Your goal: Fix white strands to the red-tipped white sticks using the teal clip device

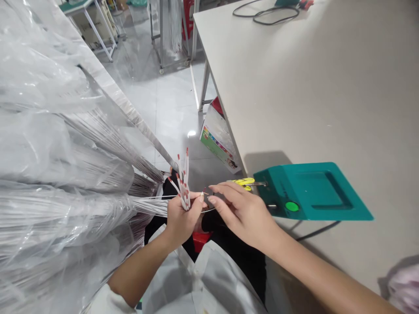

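My left hand (183, 218) is closed around a bunch of thin white cables (183, 187), whose red-tipped ends stick up above the fingers. From that fist the cables run left toward the plastic-covered bundles. At the left thumb tip a fine reddish wire end (206, 192) pokes out. My right hand (244, 209) faces it from the right; its thumb and index fingertip are apart, with a gap between them at the wire end. Behind the right knuckles, a yellow-handled tool (244, 182) points its metal end at a teal device (322, 192) with a green button (292, 206).
Long white cable bundles (65, 213) wrapped in clear plastic fill the left side. A pale table (310, 96) spans the right, with a black cord (265, 17) at its far end. A printed box (219, 144) stands beside its edge on the floor. A wheeled rack (160, 43) stands farther back.
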Action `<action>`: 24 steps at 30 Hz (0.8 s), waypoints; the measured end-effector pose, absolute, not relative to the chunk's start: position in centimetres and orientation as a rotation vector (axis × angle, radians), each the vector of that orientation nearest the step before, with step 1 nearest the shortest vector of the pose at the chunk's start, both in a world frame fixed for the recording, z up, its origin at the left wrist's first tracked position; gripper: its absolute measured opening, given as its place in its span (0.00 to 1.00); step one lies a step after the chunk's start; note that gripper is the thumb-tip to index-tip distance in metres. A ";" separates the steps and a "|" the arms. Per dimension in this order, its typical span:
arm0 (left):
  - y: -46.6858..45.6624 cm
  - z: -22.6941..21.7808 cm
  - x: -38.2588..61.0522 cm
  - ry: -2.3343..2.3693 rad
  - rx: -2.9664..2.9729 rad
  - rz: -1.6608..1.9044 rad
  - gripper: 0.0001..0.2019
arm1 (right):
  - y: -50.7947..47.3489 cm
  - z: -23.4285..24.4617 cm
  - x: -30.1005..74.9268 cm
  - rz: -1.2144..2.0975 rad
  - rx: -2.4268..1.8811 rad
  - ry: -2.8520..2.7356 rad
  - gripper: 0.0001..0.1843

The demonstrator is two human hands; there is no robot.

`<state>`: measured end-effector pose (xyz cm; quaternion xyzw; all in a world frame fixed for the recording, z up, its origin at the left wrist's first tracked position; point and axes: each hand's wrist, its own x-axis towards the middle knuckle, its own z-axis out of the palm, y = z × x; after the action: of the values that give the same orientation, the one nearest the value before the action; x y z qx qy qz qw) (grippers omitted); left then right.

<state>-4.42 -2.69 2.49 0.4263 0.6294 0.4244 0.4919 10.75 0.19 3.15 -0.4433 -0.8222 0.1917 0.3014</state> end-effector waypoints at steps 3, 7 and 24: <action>-2.7 2.7 -4.2 1.504 1.078 1.065 0.07 | 0.1 2.9 10.3 0.635 -1.154 -2.118 0.09; -2.6 2.6 -4.2 1.517 1.053 1.114 0.07 | 0.1 2.5 10.4 0.511 -1.138 -2.010 0.08; -2.7 1.8 -5.0 1.457 1.000 1.136 0.07 | 0.6 3.1 11.1 0.346 -1.176 -1.918 0.05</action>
<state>-5.03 -2.70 1.78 0.4131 0.6017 0.4693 0.4971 11.07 0.64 3.13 -0.4689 -0.7650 0.1380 0.4193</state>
